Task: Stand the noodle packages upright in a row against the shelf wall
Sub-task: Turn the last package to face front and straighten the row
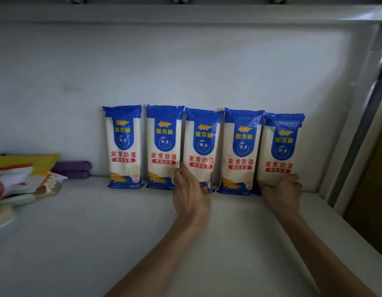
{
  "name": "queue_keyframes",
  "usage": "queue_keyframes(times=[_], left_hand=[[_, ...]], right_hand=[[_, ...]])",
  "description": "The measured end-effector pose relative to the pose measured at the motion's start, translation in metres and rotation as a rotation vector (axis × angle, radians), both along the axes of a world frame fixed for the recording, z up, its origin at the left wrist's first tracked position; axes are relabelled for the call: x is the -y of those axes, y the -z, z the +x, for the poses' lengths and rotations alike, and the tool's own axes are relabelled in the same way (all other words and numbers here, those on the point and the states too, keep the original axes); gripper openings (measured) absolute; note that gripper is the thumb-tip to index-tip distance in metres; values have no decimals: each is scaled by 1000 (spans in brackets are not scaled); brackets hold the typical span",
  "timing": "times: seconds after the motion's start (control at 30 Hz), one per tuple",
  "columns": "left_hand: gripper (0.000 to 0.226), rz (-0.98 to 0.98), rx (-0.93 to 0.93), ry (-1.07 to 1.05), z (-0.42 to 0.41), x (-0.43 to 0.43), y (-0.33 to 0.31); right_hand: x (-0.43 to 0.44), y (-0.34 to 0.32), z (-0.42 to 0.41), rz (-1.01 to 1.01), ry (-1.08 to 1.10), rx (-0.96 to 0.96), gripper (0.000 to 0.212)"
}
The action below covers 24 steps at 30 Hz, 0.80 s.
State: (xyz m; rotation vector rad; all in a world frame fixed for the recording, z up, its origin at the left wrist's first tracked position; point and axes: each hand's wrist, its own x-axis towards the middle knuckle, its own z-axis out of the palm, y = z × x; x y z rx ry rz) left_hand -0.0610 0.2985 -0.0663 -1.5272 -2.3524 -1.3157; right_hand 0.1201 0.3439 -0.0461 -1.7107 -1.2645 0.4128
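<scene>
Several blue-and-white noodle packages stand upright in a row against the white shelf wall [185,71]. The leftmost package [123,146] and the second package [164,146] stand free. My left hand [190,194] grips the bottom of the middle package [202,144], thumb on its left edge. The fourth package [241,151] stands between my hands, leaning slightly left. My right hand [282,194] holds the lower end of the rightmost package [281,153], fingers curled over its front. Both hands hide those packages' bottom edges.
A pile of colourful snack packets [21,179] lies at the left of the shelf floor [100,232], with a purple bundle [72,169] against the wall beside it. The shelf's right frame [357,136] rises just past the last package. An upper shelf edge [185,13] runs overhead.
</scene>
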Motion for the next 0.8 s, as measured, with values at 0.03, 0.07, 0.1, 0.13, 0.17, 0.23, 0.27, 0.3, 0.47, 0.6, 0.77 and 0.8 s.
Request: queue_keyframes(times=[0.03, 0.07, 0.1, 0.13, 0.17, 0.23, 0.27, 0.3, 0.47, 0.6, 0.77, 0.8], left_hand=[[89, -18, -9, -3, -6, -3, 3], [88, -26, -13, -9, -11, -5, 4], [87, -27, -13, -13, -15, -8, 4], [85, -25, -20, -11, -16, -11, 3], [84, -26, -32, -8, -16, -13, 3], [82, -41, -47, 0, -13, -19, 1], [81, -55, -47, 3, -12, -21, 0], [82, -69, -46, 3, -11, -23, -1], [86, -107, -68, 1, -7, -30, -6], [73, -46, -18, 41, -12, -23, -7], [77, 147, 14, -134, -65, -6, -17], [84, 161, 31, -212, -81, -4, -17]], right_hand=[[2, 2, -5, -8, -10, -4, 66], [3, 4, -9, -18, -21, -4, 67], [3, 6, -11, -26, -31, 3, 68], [3, 7, -13, -32, -39, 12, 70], [3, 8, -13, -35, -43, 17, 71], [1, 9, -13, -34, -45, 12, 72], [0, 8, -14, -35, -45, 3, 73], [-1, 8, -14, -37, -43, -8, 72], [-4, 9, -12, -46, -39, -32, 69], [-4, 9, -10, -53, -36, -27, 69], [0, 7, -12, -17, 0, -16, 75], [0, 8, -12, -3, -15, -22, 76]])
